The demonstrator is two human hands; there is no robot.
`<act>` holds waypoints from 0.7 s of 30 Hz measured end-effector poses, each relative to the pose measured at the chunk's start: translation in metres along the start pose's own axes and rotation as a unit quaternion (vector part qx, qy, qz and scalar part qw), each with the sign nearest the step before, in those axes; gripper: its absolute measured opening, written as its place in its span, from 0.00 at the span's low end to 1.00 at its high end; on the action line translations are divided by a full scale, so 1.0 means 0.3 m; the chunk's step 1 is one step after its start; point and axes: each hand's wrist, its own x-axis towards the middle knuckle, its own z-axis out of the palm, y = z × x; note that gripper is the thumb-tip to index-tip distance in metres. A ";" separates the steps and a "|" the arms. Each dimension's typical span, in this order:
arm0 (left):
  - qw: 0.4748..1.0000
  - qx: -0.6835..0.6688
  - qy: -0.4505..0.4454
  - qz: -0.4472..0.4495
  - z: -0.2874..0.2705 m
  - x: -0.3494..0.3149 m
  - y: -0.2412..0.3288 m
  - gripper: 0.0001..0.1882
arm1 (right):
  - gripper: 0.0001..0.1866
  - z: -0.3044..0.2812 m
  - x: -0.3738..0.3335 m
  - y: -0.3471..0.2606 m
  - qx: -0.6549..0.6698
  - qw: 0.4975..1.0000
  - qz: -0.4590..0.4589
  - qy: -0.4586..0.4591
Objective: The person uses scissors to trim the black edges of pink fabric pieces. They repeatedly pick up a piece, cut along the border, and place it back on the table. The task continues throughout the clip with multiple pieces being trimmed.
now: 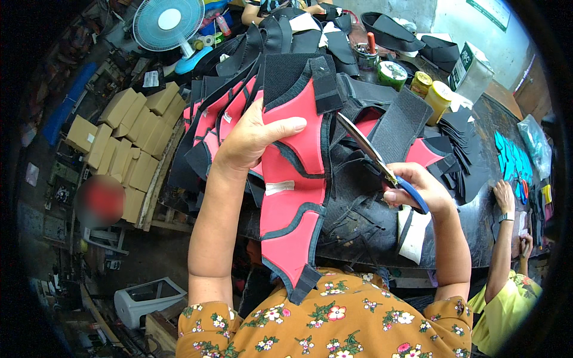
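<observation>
My left hand (246,138) grips a padded fabric brace piece (293,230), pink with black edging, black straps and a small white label. Its thumb lies across the pink face, and the piece hangs down over the table's front edge. In my right hand (428,186) is a pair of scissors (365,145) with blue handles. Their blades point up and left, with the tips close beside the black edge near the upper strap; whether they touch it I cannot tell. More pink and black pieces (222,113) are heaped behind my left hand.
Black offcuts (352,224) litter the dark table (471,238). Jars, a yellow tub (439,100) and a metal can (470,71) stand at the back right. A co-worker's hand (504,196) rests near teal pieces (513,156). Left are cardboard boxes (140,128) and a fan (168,22).
</observation>
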 end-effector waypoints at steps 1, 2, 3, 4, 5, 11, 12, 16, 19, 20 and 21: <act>1.000 0.000 -0.006 -0.001 0.002 0.000 0.001 0.32 | 0.13 -0.002 -0.004 0.000 0.003 1.000 0.003 0.002; 1.000 0.000 -0.012 -0.001 0.005 0.000 0.005 0.32 | 0.13 -0.003 -0.006 0.001 0.006 1.000 0.006 0.005; 1.000 0.000 -0.017 -0.002 0.010 -0.002 0.008 0.32 | 0.13 -0.004 -0.008 0.002 0.010 1.000 0.008 0.007; 1.000 0.005 -0.024 0.005 0.016 -0.003 0.012 0.31 | 0.13 -0.005 -0.010 0.002 0.008 1.000 0.009 0.006; 0.999 0.011 -0.032 0.011 0.022 -0.006 0.017 0.31 | 0.14 -0.007 -0.011 0.002 0.007 1.000 0.009 0.005; 0.999 0.018 -0.049 0.015 0.049 -0.016 0.038 0.29 | 0.15 -0.018 -0.015 0.002 -0.020 1.000 0.004 0.003; 0.998 0.013 -0.052 0.024 0.050 -0.016 0.039 0.29 | 0.15 -0.019 -0.015 0.003 -0.027 1.000 -0.002 0.002; 0.999 0.012 -0.046 0.009 0.053 -0.013 0.036 0.29 | 0.15 -0.022 -0.019 0.006 -0.023 1.000 -0.005 -0.001; 0.999 0.013 -0.045 0.005 0.059 -0.015 0.035 0.29 | 0.14 -0.025 -0.025 0.005 -0.013 1.000 0.009 -0.005; 0.999 0.018 -0.042 -0.002 0.061 -0.016 0.035 0.29 | 0.14 -0.028 -0.027 0.004 -0.008 1.000 0.016 -0.004; 0.999 0.025 -0.029 -0.010 0.063 -0.018 0.034 0.29 | 0.14 -0.030 -0.029 0.003 -0.008 1.000 0.024 -0.003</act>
